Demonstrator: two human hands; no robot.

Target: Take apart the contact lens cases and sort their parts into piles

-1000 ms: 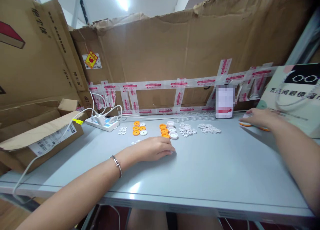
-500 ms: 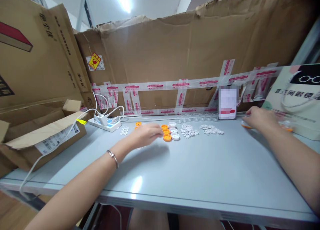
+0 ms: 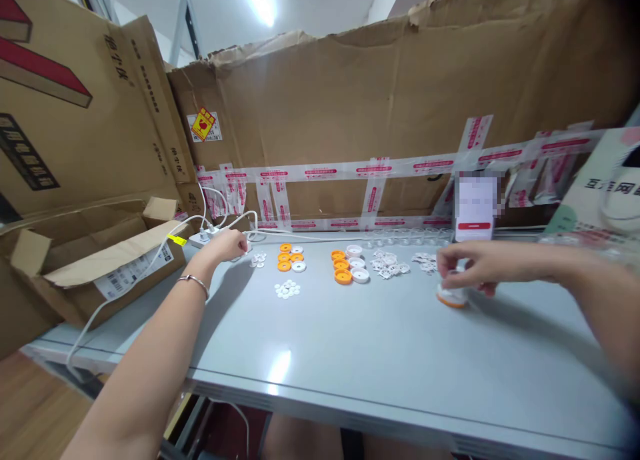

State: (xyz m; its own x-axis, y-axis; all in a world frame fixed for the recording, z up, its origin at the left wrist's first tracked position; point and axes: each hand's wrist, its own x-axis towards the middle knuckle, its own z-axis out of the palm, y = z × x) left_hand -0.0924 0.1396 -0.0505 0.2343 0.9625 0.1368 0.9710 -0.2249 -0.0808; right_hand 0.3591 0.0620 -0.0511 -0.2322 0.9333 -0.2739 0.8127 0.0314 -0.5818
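Observation:
My right hand [image 3: 483, 267] is closed around a small round piece [image 3: 453, 300] with an orange base and a whitish, see-through upper part, low over the table. At the far left my left hand [image 3: 229, 245] is closed in a pinch beside the power strip [image 3: 200, 239]; what its fingertips hold, if anything, is too small to make out. Near it lie small white pieces [image 3: 258, 260]. Orange discs [image 3: 284, 266] and white discs [image 3: 299, 267] are grouped to their right, with small white round pieces [image 3: 287, 289] in front. Farther right sit orange cups [image 3: 343, 276] and white cups [image 3: 359, 275].
White cut-out pieces [image 3: 390, 265] and another such heap [image 3: 424, 261] lie right of the cups. Clear round parts [image 3: 400, 239] line the back. A phone [image 3: 474, 210] leans against a big carton [image 3: 320, 113]. An open cardboard box [image 3: 135, 260] stands at left.
My left hand has moved left from the orange cups to beside the power strip. The right hand has come inward from the paper bag, bringing the orange-based piece.

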